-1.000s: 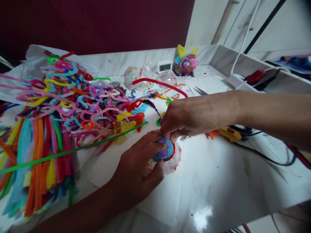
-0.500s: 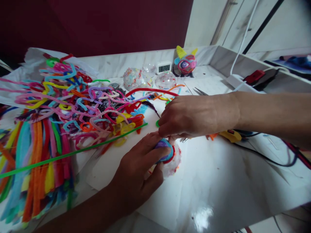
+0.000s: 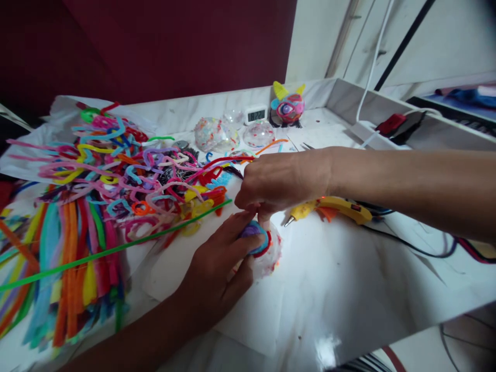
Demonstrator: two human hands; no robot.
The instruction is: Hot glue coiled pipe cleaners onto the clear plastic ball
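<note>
Red pipe cleaner [image 3: 268,243] is partly edging the blue-and-purple disc [image 3: 253,228], its tail unattached; left hand [image 3: 217,253] is gripping the disc, right hand [image 3: 271,181] pinching the pipe cleaner.

Readable: 8:22, in dark digits on the grey screen of a small white clock [image 3: 255,115]. Standing well beyond the grip of the left hand [image 3: 219,258], near the back edge of the table [image 3: 329,299], just behind a clear dome [image 3: 259,136] and just left of a horned ball [image 3: 290,109]. Small and a bit soft, so can't vouch for the colon. Right of the grip, on the red switch [image 3: 354,208] of a yellow glue gun [image 3: 339,204]: too small to read.
</note>
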